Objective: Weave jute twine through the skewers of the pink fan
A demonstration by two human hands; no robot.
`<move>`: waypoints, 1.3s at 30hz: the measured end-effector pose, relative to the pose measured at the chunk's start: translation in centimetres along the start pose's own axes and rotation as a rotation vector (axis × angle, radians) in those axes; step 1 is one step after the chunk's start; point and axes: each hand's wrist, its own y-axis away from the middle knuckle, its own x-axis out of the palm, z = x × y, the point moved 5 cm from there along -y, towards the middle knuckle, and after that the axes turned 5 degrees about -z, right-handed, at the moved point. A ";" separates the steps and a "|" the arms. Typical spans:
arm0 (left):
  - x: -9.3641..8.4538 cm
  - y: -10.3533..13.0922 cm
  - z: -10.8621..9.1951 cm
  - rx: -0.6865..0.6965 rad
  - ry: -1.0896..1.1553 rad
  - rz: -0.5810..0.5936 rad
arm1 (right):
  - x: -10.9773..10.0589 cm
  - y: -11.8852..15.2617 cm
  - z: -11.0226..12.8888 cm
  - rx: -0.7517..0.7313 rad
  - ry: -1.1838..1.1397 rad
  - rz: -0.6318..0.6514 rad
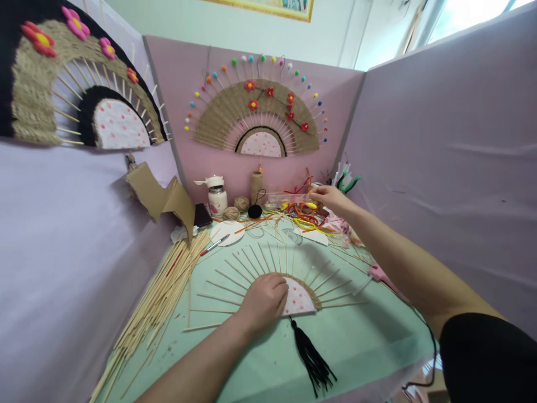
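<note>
On the green table lies a half-round fan [300, 298] with a pink-dotted white centre, a twine rim and thin sticks radiating outward. My left hand [266, 299] rests on the left part of its centre, fingers bent and pressed together; whether they grip anything is hidden. A black tassel [312, 355] hangs from the fan's lower edge. My right hand [327, 197] is stretched to the back of the table, with fingers pinched on a clear plastic piece [289, 197] above the coloured pipe cleaners [308, 221].
Bundled sticks [155, 308] lie at the left. A white bottle [217, 197], twine balls [231, 213] and a twine spool [257, 187] stand at the back. A pink glue gun [380, 273] sits at the right. Finished fans [262, 92] hang on the partitions.
</note>
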 end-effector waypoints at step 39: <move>-5.4 0.1 -0.8 0.187 0.000 -0.310 | 22.5 5.1 13.1 -0.731 0.298 0.530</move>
